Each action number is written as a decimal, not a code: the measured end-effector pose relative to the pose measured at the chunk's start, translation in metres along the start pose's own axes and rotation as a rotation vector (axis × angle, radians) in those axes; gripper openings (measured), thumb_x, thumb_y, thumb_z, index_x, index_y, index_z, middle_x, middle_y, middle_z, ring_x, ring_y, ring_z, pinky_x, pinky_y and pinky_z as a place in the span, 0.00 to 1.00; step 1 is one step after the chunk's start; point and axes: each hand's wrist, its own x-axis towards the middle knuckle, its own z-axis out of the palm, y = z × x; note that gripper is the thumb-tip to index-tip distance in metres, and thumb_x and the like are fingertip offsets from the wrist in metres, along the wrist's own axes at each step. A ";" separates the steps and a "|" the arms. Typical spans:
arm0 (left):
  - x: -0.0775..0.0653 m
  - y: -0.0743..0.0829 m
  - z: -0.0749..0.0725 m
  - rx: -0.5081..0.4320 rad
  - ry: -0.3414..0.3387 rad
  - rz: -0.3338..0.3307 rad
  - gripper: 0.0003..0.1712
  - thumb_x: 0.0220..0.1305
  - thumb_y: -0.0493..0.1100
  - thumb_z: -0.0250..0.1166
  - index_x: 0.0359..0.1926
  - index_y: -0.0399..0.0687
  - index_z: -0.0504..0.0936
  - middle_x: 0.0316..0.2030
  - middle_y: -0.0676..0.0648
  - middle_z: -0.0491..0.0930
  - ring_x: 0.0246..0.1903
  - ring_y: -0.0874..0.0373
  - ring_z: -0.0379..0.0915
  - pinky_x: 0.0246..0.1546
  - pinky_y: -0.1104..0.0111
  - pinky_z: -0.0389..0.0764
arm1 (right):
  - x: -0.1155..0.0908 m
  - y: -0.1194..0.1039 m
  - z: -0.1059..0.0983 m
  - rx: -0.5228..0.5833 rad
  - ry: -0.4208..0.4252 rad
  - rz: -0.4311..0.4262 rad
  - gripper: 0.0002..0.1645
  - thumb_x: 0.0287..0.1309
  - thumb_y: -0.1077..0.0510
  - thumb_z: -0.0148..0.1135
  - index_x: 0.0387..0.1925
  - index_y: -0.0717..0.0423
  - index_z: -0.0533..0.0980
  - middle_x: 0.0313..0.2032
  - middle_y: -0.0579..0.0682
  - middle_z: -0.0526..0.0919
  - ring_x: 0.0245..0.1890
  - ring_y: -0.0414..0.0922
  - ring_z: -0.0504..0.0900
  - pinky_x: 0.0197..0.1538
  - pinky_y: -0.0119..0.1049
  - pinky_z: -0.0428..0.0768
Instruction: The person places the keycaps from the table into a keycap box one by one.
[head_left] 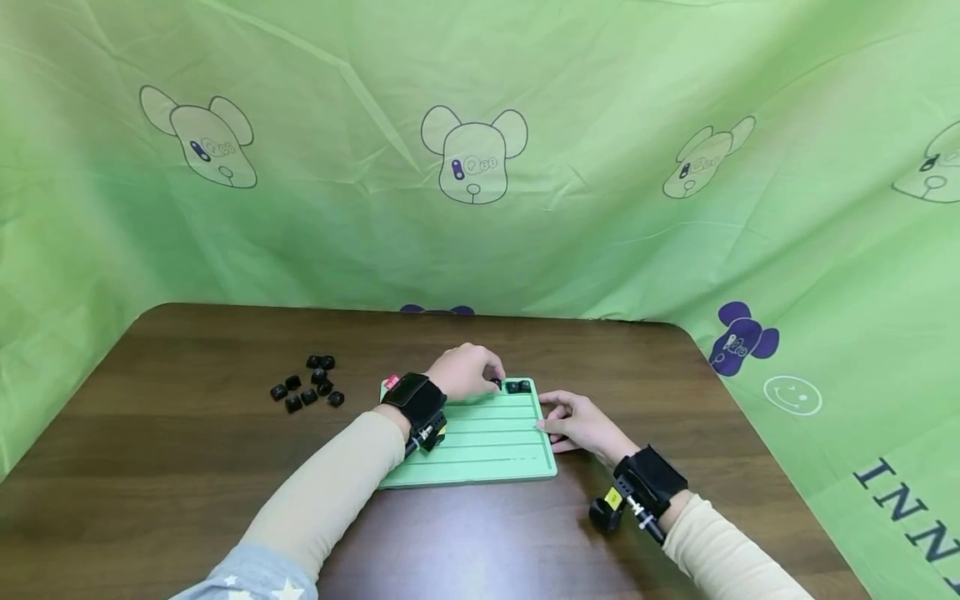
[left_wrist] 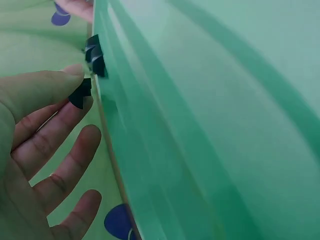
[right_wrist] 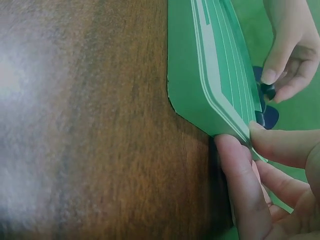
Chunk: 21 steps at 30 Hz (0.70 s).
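Observation:
A pale green tray (head_left: 495, 446) with raised parallel ridges lies on the table. My left hand (head_left: 463, 372) is over its back edge and pinches a small black keycap (left_wrist: 81, 94) between thumb and fingertips; its other fingers are spread apart in the left wrist view. Beside that keycap, a couple of black keycaps (head_left: 517, 387) sit in the tray's back row near the right corner. My right hand (head_left: 585, 425) holds the tray's right edge, thumb on the rim and fingers against the outer side, as the right wrist view shows.
Several loose black keycaps (head_left: 309, 397) lie scattered on the brown wooden table (head_left: 187, 467), left of the tray. A small red item (head_left: 391, 382) shows at the tray's back left corner, partly behind my left wrist. A green printed cloth (head_left: 337, 217) hangs behind the table.

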 end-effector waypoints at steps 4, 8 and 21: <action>0.003 0.004 0.004 0.048 -0.011 -0.002 0.06 0.65 0.44 0.74 0.43 0.54 0.89 0.41 0.55 0.85 0.42 0.59 0.78 0.50 0.58 0.75 | 0.000 0.000 -0.001 0.002 0.000 -0.001 0.32 0.66 0.66 0.66 0.69 0.68 0.68 0.36 0.56 0.77 0.30 0.45 0.81 0.33 0.39 0.86; 0.005 0.006 0.006 0.083 -0.005 -0.006 0.06 0.65 0.44 0.73 0.43 0.54 0.89 0.42 0.55 0.86 0.44 0.58 0.79 0.52 0.56 0.75 | 0.001 0.001 -0.001 0.009 -0.007 -0.002 0.32 0.66 0.66 0.66 0.69 0.68 0.68 0.36 0.55 0.77 0.30 0.44 0.81 0.34 0.38 0.86; 0.008 0.010 0.010 0.089 -0.003 0.015 0.06 0.66 0.41 0.72 0.44 0.52 0.89 0.42 0.52 0.86 0.45 0.56 0.80 0.53 0.54 0.75 | -0.001 0.002 -0.001 -0.004 -0.005 -0.027 0.32 0.66 0.66 0.66 0.69 0.69 0.67 0.36 0.55 0.77 0.29 0.45 0.80 0.33 0.39 0.86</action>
